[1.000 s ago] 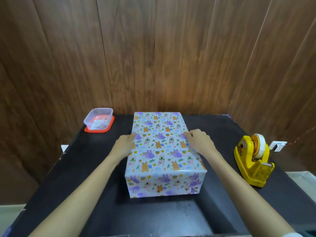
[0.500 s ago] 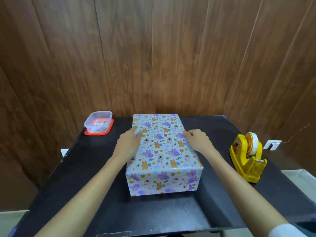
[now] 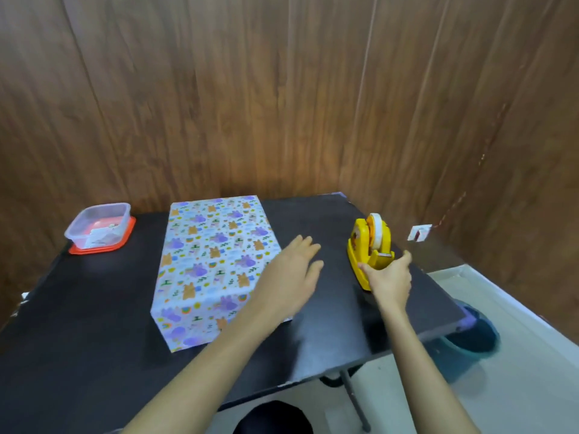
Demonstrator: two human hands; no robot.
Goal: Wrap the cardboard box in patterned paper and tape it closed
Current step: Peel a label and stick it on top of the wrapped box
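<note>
The box wrapped in animal-patterned paper (image 3: 213,261) lies on the black table (image 3: 78,324), left of centre. My left hand (image 3: 291,270) hovers over the box's right edge with fingers spread, holding nothing. A yellow tape dispenser (image 3: 369,245) with a white roll stands at the table's right side. My right hand (image 3: 390,277) grips the dispenser's near end, thumb and fingers curled round its base by the cutter.
A clear plastic container on a red lid (image 3: 100,228) sits at the table's far left corner. Wooden wall panels rise behind. A blue bin (image 3: 473,336) stands on the floor past the table's right edge. A white wall socket (image 3: 419,232) is at the right.
Both hands have left the box's sides. My right hand moved right onto the tape dispenser; my left hand crossed over to the box's right edge. The camera turned right.
</note>
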